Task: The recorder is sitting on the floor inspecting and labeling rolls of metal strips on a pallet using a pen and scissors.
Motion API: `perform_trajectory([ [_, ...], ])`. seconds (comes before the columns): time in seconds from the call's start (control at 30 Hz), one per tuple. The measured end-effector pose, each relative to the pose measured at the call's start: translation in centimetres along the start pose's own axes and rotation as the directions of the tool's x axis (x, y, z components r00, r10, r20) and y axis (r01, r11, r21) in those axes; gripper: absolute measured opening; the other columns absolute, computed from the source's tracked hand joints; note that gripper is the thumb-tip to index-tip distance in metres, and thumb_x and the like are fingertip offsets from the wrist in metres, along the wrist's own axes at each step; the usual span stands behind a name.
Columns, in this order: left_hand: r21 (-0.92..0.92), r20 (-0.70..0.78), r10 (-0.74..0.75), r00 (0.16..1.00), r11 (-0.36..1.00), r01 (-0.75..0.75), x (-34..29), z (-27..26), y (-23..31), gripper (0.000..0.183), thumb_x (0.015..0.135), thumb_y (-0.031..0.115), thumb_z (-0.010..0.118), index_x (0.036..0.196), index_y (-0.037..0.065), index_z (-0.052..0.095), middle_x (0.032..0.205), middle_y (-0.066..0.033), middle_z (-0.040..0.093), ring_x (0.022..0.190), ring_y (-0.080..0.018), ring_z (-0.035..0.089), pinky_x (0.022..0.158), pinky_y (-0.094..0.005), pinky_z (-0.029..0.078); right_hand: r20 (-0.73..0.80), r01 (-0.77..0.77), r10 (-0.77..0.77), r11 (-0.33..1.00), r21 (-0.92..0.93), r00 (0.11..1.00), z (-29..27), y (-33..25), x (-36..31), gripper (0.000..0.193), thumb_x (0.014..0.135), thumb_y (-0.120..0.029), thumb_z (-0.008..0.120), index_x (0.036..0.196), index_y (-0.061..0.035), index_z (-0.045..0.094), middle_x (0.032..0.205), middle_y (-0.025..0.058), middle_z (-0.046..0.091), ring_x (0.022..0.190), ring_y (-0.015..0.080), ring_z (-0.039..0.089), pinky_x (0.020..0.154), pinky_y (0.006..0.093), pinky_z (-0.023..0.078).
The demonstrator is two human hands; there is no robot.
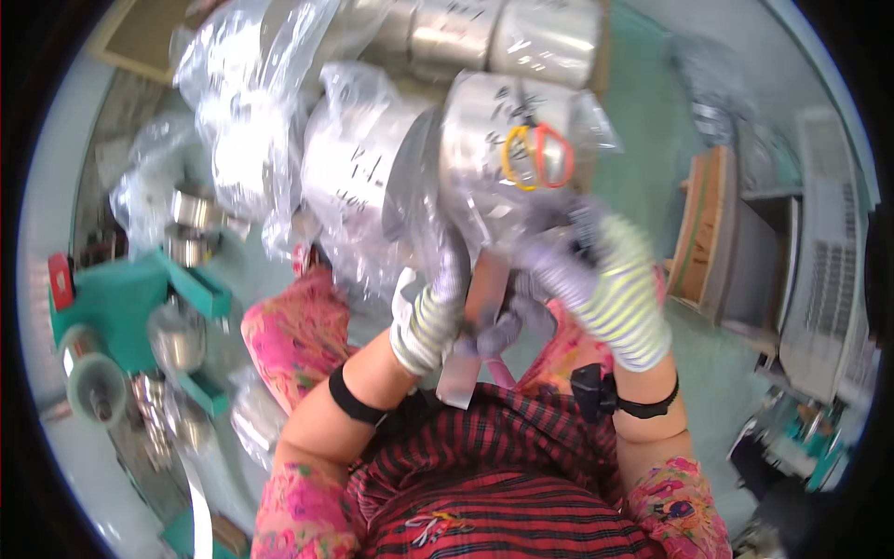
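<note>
Both my hands wear grey gloves with pale yellow striped cuffs and meet in front of my lap. My left hand [441, 291] is closed on a flat, shiny brownish strip [484, 296], which slants down toward my apron. Close beside the strip, my right hand [587, 275] has bent fingers, blurred and partly hidden, so its hold cannot be made out. Just beyond my hands stands a silvery roll [470, 130] wrapped in clear plastic with dark handwriting. Scissors [537, 156] with yellow and red handles lie on this roll. A similar wrapped roll [349, 168] is to its left.
More silvery rolls [545, 37] stand in a row at the back, and crumpled clear plastic [247, 102] covers others. At left is a green machine [112, 307] with metal rings [191, 210] near it. A wooden board [698, 228] and a grey cabinet [824, 252] are at right.
</note>
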State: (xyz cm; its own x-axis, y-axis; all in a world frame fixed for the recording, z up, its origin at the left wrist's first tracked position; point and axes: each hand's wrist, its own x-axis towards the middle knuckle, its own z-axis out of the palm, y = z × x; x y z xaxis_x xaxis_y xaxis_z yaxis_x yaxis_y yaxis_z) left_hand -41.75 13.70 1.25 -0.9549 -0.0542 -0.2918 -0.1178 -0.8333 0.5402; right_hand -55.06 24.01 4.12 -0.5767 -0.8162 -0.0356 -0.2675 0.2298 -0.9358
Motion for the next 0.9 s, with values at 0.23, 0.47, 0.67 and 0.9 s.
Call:
perform_trajectory([
  [0.23,-0.024,0.441,-0.291,0.849,0.942,0.335,-3.3,5.6,-3.2,0.085,0.081,0.067,0.034,0.120,-0.007,0.042,0.099,-0.0239,0.059,0.086,-0.0304,0.062,0.070,-0.0372,0.053,0.094,-0.179,0.161,0.959,0.221,0.982,-4.4,-3.9,-9.3,0.015,0.073,-0.014,0.068,0.075,-0.0002,0.063,0.060,0.0003,0.057,0.054,0.0041,0.051,0.048,0.0194,0.039],
  [0.47,0.364,0.226,-0.509,0.831,0.835,0.413,-6.9,8.4,-6.4,0.043,0.091,0.031,0.045,0.111,-0.007,0.052,0.101,-0.0180,0.061,0.082,-0.0260,0.064,0.069,-0.0340,0.055,-0.167,-0.401,0.491,0.830,0.388,0.855,-10.4,-4.2,-17.6,0.023,0.076,-0.024,0.066,0.071,-0.0019,0.063,0.058,0.0028,0.060,0.047,0.0056,0.053,0.040,0.0193,0.037],
  [0.67,0.471,0.279,-0.561,0.779,0.787,0.398,-6.4,9.9,-7.7,0.036,0.093,0.025,0.044,0.107,-0.006,0.054,0.097,-0.0163,0.063,0.078,-0.0227,0.065,0.065,-0.0312,0.055,-0.293,-0.314,0.495,0.811,0.493,0.818,-11.0,-3.4,-22.8,0.024,0.076,-0.025,0.066,0.072,-0.0009,0.063,0.056,0.0048,0.059,0.041,0.0069,0.051,0.036,0.0164,0.032],
  [0.9,0.521,0.329,-0.666,0.669,0.719,0.459,-5.7,10.0,-9.3,0.034,0.093,0.023,0.043,0.108,-0.006,0.053,0.099,-0.0155,0.062,0.080,-0.0201,0.064,0.068,-0.0294,0.054,-0.331,-0.232,0.515,0.752,0.617,0.790,-10.9,-1.7,-26.1,0.024,0.075,-0.023,0.066,0.075,0.0017,0.064,0.054,0.0062,0.058,0.040,0.0086,0.052,0.035,0.0172,0.032],
])
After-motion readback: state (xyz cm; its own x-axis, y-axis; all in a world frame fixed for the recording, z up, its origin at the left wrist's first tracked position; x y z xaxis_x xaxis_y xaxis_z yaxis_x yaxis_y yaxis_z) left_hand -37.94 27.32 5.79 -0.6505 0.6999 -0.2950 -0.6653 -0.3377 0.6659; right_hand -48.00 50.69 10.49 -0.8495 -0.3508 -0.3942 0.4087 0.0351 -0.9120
